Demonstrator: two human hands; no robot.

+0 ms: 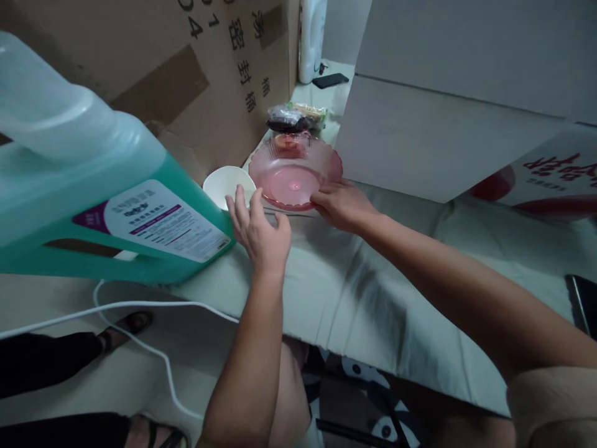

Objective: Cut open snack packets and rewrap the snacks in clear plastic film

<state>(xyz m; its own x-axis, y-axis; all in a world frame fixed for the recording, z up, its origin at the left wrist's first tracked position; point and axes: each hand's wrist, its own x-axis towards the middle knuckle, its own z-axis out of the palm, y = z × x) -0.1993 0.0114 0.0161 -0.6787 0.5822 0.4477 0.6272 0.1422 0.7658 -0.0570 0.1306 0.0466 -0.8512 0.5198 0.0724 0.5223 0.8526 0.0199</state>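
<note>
A pink see-through plate (pixel 295 180) with a scalloped rim is on the cloth-covered table, its far side raised. My right hand (pixel 344 204) pinches the near right part of its rim. To the left stands a white bowl (pixel 224 182), close against the plate. My left hand (pixel 262 231) hovers just in front of the bowl and the plate's left edge, fingers spread and holding nothing. Whether its fingertips touch the bowl, I cannot tell. Behind the plate lie some plastic-wrapped packets (pixel 296 117), partly seen through it.
A large jug of green liquid (pixel 186 186) stands close on the left, before a tall cardboard box (pixel 186 81). A white box (pixel 433 137) bounds the right side. Farther back are a phone (pixel 331 81) and a white bottle (pixel 311 40). A white cable (pixel 163 305) hangs below; another person's feet (pixel 135 322) show.
</note>
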